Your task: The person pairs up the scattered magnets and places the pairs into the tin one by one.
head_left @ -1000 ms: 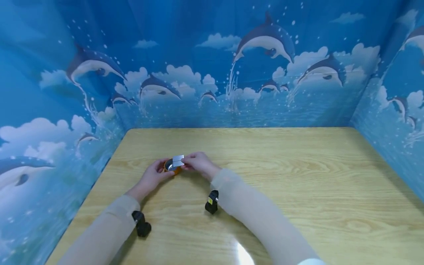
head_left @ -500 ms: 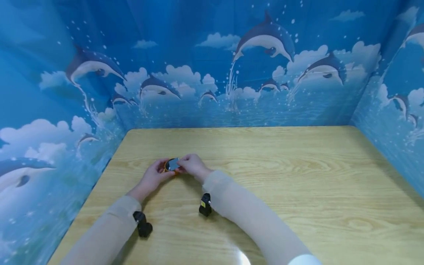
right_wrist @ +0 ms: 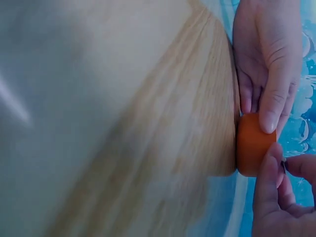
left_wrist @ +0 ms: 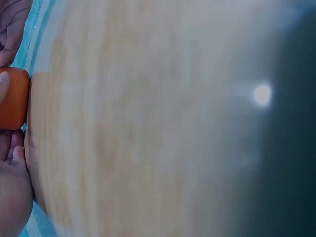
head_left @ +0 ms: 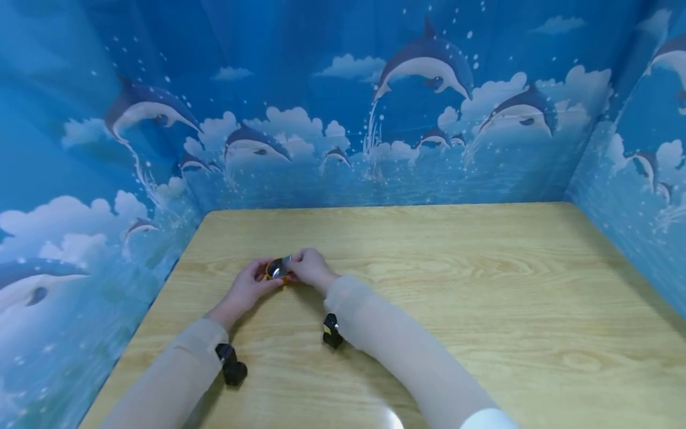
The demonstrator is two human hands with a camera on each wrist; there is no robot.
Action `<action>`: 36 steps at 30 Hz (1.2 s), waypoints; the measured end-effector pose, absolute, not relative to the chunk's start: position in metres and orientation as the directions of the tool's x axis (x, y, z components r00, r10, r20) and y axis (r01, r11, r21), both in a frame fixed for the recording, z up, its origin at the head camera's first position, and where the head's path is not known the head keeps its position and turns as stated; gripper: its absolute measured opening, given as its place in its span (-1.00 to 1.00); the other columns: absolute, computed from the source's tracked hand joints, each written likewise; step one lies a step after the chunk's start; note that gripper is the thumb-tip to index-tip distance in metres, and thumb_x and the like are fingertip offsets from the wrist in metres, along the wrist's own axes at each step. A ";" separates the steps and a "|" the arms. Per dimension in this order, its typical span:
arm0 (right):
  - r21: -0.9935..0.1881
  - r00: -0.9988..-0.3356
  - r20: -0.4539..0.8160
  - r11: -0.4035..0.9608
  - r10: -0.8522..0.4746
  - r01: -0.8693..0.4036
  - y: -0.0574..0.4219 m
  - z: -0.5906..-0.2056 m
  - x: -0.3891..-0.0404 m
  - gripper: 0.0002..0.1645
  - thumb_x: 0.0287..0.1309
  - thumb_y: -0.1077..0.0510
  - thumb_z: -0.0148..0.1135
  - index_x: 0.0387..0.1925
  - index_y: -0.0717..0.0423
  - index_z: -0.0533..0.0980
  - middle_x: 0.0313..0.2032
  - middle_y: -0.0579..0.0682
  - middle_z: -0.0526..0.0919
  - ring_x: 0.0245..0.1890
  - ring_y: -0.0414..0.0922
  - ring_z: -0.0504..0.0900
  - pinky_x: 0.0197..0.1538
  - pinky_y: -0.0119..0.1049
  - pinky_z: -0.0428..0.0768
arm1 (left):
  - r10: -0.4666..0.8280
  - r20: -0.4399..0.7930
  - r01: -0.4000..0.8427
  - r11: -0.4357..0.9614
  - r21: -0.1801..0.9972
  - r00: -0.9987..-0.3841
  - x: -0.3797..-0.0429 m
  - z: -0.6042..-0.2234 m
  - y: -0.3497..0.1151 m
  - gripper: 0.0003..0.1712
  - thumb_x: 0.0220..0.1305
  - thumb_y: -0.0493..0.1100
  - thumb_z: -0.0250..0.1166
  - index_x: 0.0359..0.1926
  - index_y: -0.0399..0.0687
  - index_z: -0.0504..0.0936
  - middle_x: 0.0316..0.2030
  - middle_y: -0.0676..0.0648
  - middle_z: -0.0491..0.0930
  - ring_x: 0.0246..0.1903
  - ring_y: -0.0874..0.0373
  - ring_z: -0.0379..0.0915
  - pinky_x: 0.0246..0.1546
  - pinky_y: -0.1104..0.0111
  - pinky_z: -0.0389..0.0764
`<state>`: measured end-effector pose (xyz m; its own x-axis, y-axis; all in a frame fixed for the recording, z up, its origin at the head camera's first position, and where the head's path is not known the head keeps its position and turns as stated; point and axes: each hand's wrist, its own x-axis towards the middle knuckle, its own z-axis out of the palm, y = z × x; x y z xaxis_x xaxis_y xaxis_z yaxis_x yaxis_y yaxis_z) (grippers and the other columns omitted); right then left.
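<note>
A small orange cup (right_wrist: 253, 148) with a shiny metal inside stands on the table, left of centre in the head view. My left hand (head_left: 252, 281) grips its left side, and the thumb lies along the near wall. Over the cup's right rim, my right hand (head_left: 314, 271) pinches a small flat silver piece (head_left: 287, 260) between thumb and fingers. Most of that piece is hidden by the fingers, and its kind is not clear. The right wrist view shows the left thumb pressed on the orange wall, with the right fingertips close beside the cup.
The wood-grain table (head_left: 455, 298) extends right and toward me. A blue dolphin-print curtain (head_left: 332, 119) hangs behind and at both sides. A black wrist camera (head_left: 233, 366) sits on the left sleeve, another (head_left: 332, 330) on the right.
My right hand has shifted left, closer to the cup. The silver piece has turned from broad side up to nearly edge-on and shows less. The left hand keeps its place.
</note>
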<state>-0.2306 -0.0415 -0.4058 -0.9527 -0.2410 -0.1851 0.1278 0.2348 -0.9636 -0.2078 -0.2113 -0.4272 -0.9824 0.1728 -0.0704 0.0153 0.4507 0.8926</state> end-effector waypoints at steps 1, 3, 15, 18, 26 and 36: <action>-0.955 -0.955 -0.175 0.277 -0.242 0.105 -0.042 -0.405 -0.230 -0.83 0.14 0.32 0.20 -0.52 0.34 0.50 -0.50 0.04 0.58 -0.61 -0.18 0.58 -0.45 -0.44 0.59 | 0.176 -0.068 0.020 0.455 0.890 -0.982 -0.207 -0.428 -0.211 -0.28 0.18 -0.13 0.32 0.27 -0.30 0.24 0.23 -0.32 0.28 0.27 -0.13 0.12 0.29 0.07 0.12; -0.937 -0.956 -0.164 0.341 -0.242 0.075 -0.044 -0.404 -0.229 -0.83 0.15 0.31 0.19 -0.53 0.30 0.49 -0.52 0.01 0.56 -0.57 -0.14 0.61 -0.48 -0.45 0.58 | 0.180 -0.065 0.026 0.460 0.888 -0.982 -0.206 -0.429 -0.212 -0.29 0.18 -0.13 0.32 0.26 -0.32 0.25 0.23 -0.33 0.29 0.27 -0.13 0.13 0.29 0.07 0.11; -0.889 -0.949 -0.177 0.457 -0.261 0.040 -0.042 -0.401 -0.231 -0.86 0.17 0.26 0.21 -0.40 0.23 0.41 -0.48 0.00 0.49 -0.56 -0.20 0.51 -0.52 -0.47 0.50 | 0.201 -0.044 0.050 0.440 0.897 -0.979 -0.207 -0.429 -0.210 -0.28 0.17 -0.12 0.33 0.26 -0.34 0.25 0.20 -0.35 0.30 0.25 -0.16 0.16 0.28 0.06 0.14; -0.924 -0.944 -0.209 0.368 -0.256 0.104 -0.043 -0.405 -0.233 -0.85 0.13 0.33 0.22 -0.36 0.25 0.38 -0.43 0.04 0.47 -0.57 -0.18 0.54 -0.49 -0.43 0.57 | 0.191 -0.053 0.038 0.443 0.896 -0.980 -0.209 -0.431 -0.211 -0.29 0.17 -0.15 0.32 0.26 -0.34 0.25 0.21 -0.35 0.30 0.25 -0.15 0.15 0.28 0.07 0.15; -0.948 -0.942 -0.236 0.271 -0.240 0.168 -0.041 -0.412 -0.234 -0.79 0.09 0.40 0.21 -0.30 0.28 0.33 -0.42 0.09 0.45 -0.60 -0.12 0.58 -0.45 -0.39 0.62 | 0.184 -0.060 0.031 0.454 0.890 -0.981 -0.210 -0.434 -0.206 -0.31 0.17 -0.17 0.33 0.25 -0.33 0.26 0.20 -0.34 0.31 0.24 -0.15 0.16 0.28 0.06 0.15; -0.879 -0.884 -0.253 0.475 -0.394 0.041 0.007 -0.396 -0.233 -0.81 0.23 0.21 0.16 -0.22 0.30 0.44 -0.44 0.11 0.61 -0.45 -0.12 0.58 -0.35 -0.33 0.59 | 0.174 -0.067 0.023 0.473 0.881 -0.982 -0.210 -0.431 -0.209 -0.24 0.20 -0.10 0.31 0.33 -0.26 0.20 0.27 -0.32 0.24 0.28 -0.14 0.10 0.29 0.07 0.13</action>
